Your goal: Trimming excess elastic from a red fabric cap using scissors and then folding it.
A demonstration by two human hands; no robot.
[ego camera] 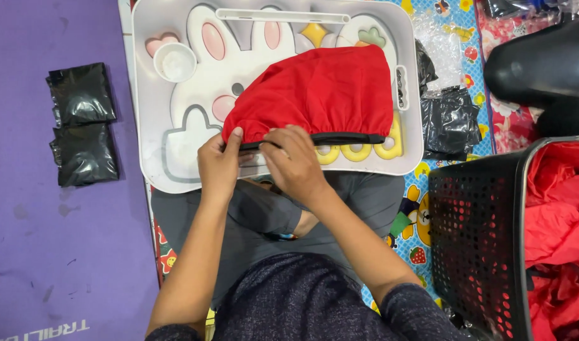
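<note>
Gripping red garment (314, 95)'s near hem, both hands (258, 161).

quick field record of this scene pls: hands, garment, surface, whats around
left hand: pinches the black hem at the garment's left corner
right hand: rests on the hem just beside it
garment: red cloth, black-edged, lying flat
surface: white rabbit-pattern lap tray
left of tray: two black packets on purple mat
right: black basket holding red fabric

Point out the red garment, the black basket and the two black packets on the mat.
red garment (321, 88), head view, middle of the cloth
black basket (475, 233), head view, perforated side wall
black packets (82, 95), head view, upper packet's middle
</note>
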